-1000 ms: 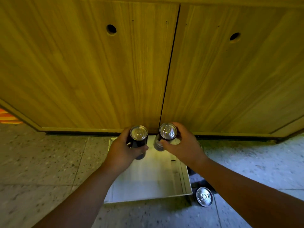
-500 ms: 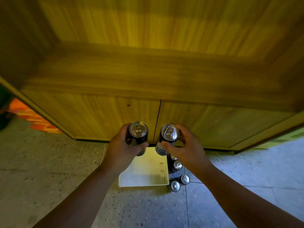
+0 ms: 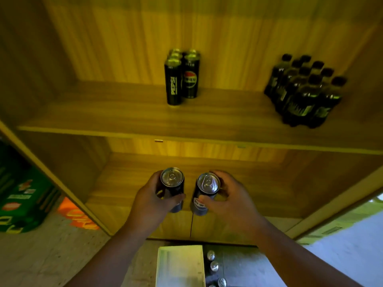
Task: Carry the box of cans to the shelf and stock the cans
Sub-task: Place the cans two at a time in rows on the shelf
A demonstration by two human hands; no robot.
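My left hand (image 3: 152, 200) grips a black can (image 3: 172, 184) upright, silver top showing. My right hand (image 3: 227, 198) grips a second black can (image 3: 204, 193), tilted slightly left. Both cans hover in front of the lower wooden shelf (image 3: 259, 183). On the upper shelf (image 3: 124, 114) stands a tight cluster of several tall black cans (image 3: 182, 76). Far below on the floor lies the white box (image 3: 179, 266), with several loose cans (image 3: 214, 266) standing just to its right.
A shrink-wrapped pack of dark bottles (image 3: 304, 92) sits at the right of the upper shelf. Closed cabinet doors (image 3: 190, 224) lie below the lower shelf. Green and orange crates (image 3: 22, 195) stand on the floor at the left of the cabinet.
My view has risen from the floor and cabinet doors to the open shelves. Both hands have lifted their cans from just above the box up to the lower shelf's height.
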